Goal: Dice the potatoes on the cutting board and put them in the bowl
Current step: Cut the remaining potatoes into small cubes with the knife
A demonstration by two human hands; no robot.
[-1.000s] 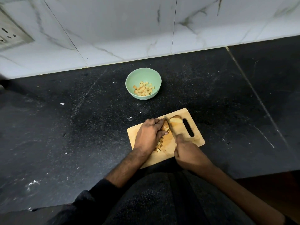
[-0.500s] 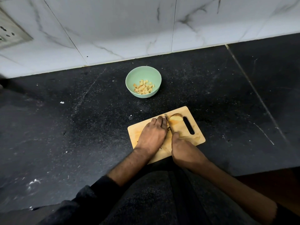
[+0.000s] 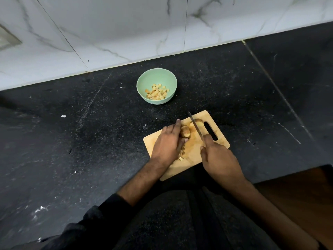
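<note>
Nearest, the right hand (image 3: 220, 159) grips a knife (image 3: 195, 126), blade raised over the wooden cutting board (image 3: 192, 156). Beside it, the left hand (image 3: 168, 143) holds a potato piece (image 3: 185, 132); another potato chunk (image 3: 198, 122) lies beyond. Farther back, a green bowl (image 3: 144, 83) holds diced potato (image 3: 157, 92).

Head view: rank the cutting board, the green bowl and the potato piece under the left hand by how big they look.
1. Cutting board, largest, though partly hidden by both hands.
2. Green bowl; it sits farther from the camera.
3. Potato piece, clearly smallest, partly hidden by the left hand.
</note>
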